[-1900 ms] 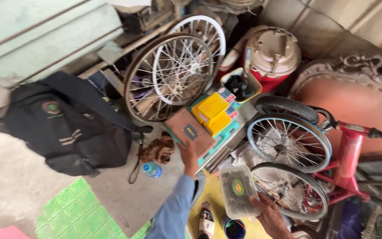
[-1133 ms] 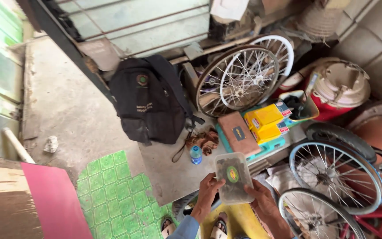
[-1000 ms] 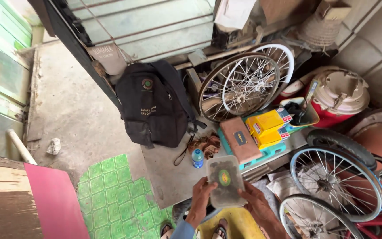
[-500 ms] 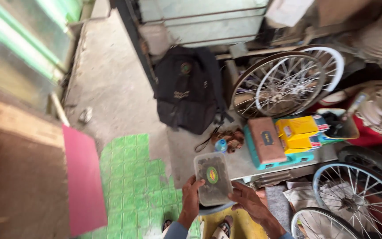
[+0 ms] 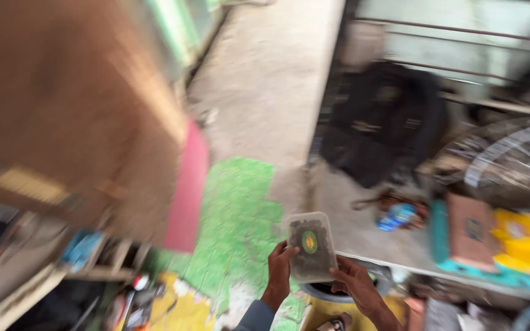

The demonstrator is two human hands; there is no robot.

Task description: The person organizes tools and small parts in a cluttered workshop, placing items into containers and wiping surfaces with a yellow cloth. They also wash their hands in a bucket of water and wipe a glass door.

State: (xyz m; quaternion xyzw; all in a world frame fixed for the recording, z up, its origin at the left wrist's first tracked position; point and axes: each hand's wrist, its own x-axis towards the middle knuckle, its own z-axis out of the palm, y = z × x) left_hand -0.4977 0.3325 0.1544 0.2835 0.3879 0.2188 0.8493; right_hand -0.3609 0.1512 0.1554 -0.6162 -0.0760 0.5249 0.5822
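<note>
Between both hands (image 5: 280,270) (image 5: 356,285), clear lidded container (image 5: 311,246) stands lengthwise, pointing away.

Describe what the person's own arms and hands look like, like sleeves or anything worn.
Both hands are bare, with no gloves. The left hand comes out of a blue-grey long sleeve. The right hand shows a bare forearm. The frame is too blurred to tell rings or a watch.

Clear lidded plastic tub (image 5: 311,246), dark contents, oval green-yellow sticker, tilted upright.

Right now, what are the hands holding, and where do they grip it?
Both hold a clear lidded tub with dark contents. The left hand grips its lower left edge, the right hand its lower right corner.
</note>
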